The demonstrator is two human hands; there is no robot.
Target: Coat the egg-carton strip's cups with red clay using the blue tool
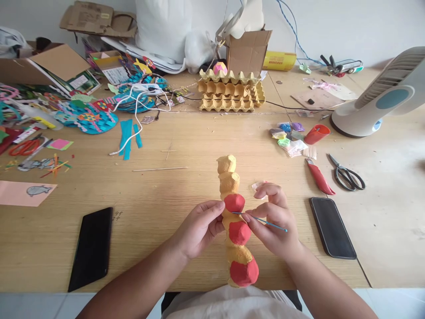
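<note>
A strip of egg carton stretches away from the table's front edge. Three of its bumps are covered in red, and the rest are bare yellow-brown. My left hand grips the strip's left side beside the far red bump, thumb on top. Between the thumb and fingers of my right hand is a thin blue stick. Its far tip lies at the lower edge of that far red bump; whether it presses in I cannot tell. My other right fingers are raised off the carton.
Phones lie at left and right. Beyond the right one are a red cutter, black scissors, clay packets and a red cup. Egg cartons stand at the back, a fan at right.
</note>
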